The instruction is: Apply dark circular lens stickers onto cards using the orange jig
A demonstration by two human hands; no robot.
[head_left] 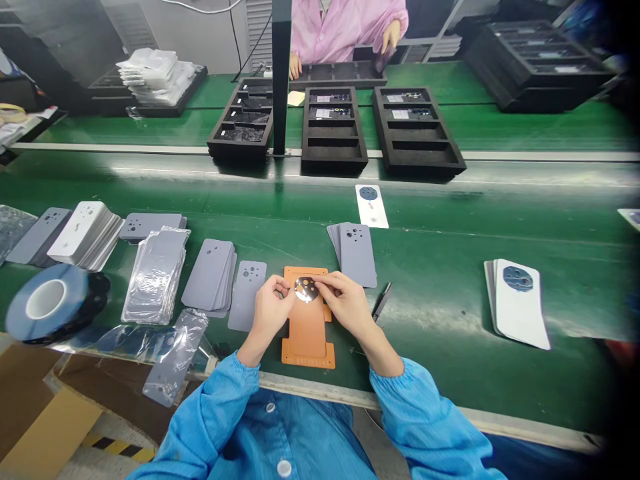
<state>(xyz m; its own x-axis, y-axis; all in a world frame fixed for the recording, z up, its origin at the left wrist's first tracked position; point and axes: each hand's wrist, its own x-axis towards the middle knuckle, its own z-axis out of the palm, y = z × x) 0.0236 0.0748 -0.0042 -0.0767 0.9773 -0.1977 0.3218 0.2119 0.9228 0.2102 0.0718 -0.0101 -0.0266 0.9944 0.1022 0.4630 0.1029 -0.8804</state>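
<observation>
A shiny round camera-lens disc with holes sits over the upper part of an orange fixture plate. My right hand pinches the disc's upper right edge between thumb and fingers. At the disc's left edge is my left hand, its fingers curled into a pinch; whatever they hold is hidden. A single grey phone-back sheet with holes lies left of the fixture. Behind my right hand rests a small fanned stack of grey sheets. A dark pen-like tool lies beside my right wrist.
Left are stacked grey sheets, film-wrapped sheets, white sheets and a blue tape roll. White cards lie right. Black trays stand beyond a dark post. A pink-sleeved person works opposite.
</observation>
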